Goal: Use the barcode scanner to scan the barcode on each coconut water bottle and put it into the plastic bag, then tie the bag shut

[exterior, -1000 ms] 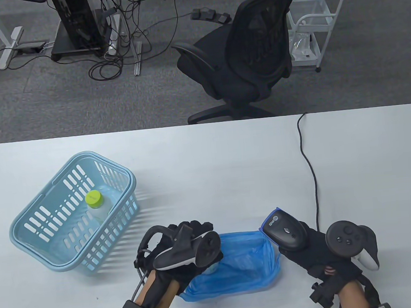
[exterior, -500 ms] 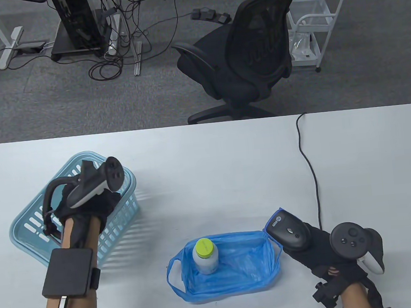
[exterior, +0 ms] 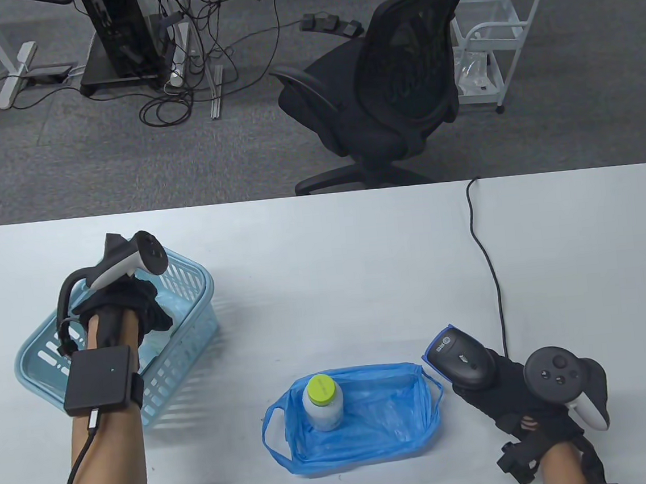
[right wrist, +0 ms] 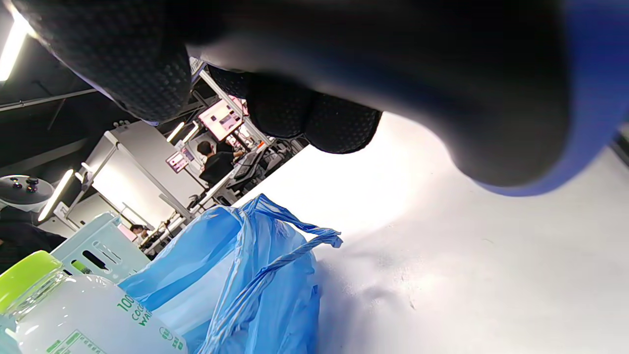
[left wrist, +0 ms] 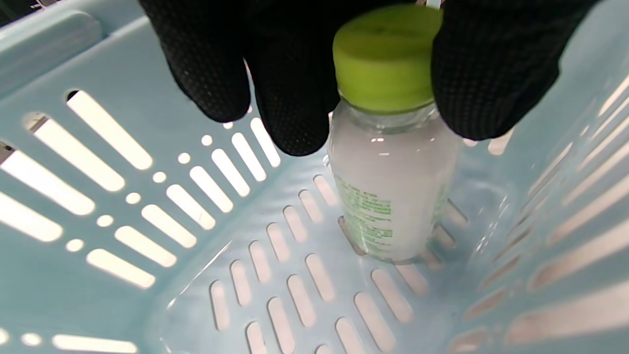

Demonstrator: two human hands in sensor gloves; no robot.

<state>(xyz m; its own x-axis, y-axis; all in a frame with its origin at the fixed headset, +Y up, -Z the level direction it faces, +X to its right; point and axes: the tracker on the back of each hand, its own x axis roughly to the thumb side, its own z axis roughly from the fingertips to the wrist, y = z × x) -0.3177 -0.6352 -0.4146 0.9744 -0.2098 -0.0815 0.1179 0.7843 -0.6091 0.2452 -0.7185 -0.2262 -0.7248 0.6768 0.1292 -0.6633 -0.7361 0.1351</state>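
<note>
At near right, the right hand point(exterior: 511, 392) grips the barcode scanner point(exterior: 462, 357); one bottle point(exterior: 322, 403) stands in the blue bag point(exterior: 397, 417). Farther left, left hand point(exterior: 129, 306) fingers point(left wrist: 295, 98) pinch the second bottle's cap point(left wrist: 385, 56) inside the basket point(exterior: 189, 277). A cap-only grip could let it slip during lifting.

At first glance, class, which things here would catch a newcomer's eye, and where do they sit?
Probably the blue plastic bag lying open at the table's near edge, with a green-capped bottle standing in it. On the left, the left hand reaches into the light blue basket around a second bottle. On the right, the right hand grips the barcode scanner.
</note>
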